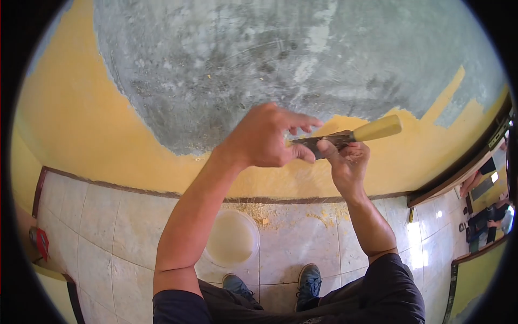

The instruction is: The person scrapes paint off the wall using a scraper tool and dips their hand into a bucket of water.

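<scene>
My right hand [348, 162] holds a scraper with a yellow handle [377, 128]. Its thumb presses on the dark metal blade [311, 144], and the handle sticks out to the right past the fingers. Close to the blade's left end is my left hand [270, 135], thumb and fingers apart; whether the thumb touches the metal I cannot tell. Beyond both hands stands a wall, its large grey bared patch [216, 65] bordered by yellow paint [65, 102] with ragged edges.
On the tiled floor [129, 232], a round whitish bucket [232, 237] stands below my left forearm. Paint flakes [264, 216] lie along the wall's foot. A red object [42, 243] is at far left. Through a doorway at right, another person [488, 218] is partly visible.
</scene>
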Tool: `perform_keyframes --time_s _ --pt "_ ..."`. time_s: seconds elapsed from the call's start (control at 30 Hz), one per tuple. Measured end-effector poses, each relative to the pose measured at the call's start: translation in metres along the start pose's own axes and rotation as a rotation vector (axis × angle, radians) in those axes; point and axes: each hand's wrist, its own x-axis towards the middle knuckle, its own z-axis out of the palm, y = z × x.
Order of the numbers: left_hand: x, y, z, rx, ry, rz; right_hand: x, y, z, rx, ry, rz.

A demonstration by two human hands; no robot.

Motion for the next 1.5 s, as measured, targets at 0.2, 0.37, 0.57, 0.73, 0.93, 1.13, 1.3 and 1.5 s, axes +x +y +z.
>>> perform_keyframes --time_s 0.2,0.37,0.57,0.73,0.93,1.13,1.3,1.5 --pt "0.015 0.020 -0.007 0.401 -0.557 -0.381 -0.001 -0.008 -0.024 -0.050 0.087 -0.045" --pt "0.030 0.062 -0.078 0.123 -0.420 -0.440 -0.039 0.001 -0.010 -0.105 -0.144 0.146" --pt "0.032 0.064 -0.090 0.567 -0.301 -0.258 -0.148 0.111 0.074 -0.229 -0.801 0.298" --pt "0.028 0.039 -0.069 0.427 -0.192 -0.232 -0.200 0.180 0.148 -0.416 -1.025 0.277" --pt "0.029 0.043 -0.069 0.451 -0.318 -0.360 -0.233 0.212 0.185 -0.563 -1.138 0.232" --pt "0.012 0.051 -0.069 0.422 -0.248 -0.370 -0.214 0.186 0.164 -0.485 -1.045 0.165" --pt "0.025 0.076 -0.087 0.375 -0.322 -0.498 -0.176 0.159 0.142 -0.436 -0.936 0.309" --pt "0.001 0.029 -0.071 0.349 -0.534 -0.400 -0.116 0.115 0.122 -0.045 -0.843 0.333"
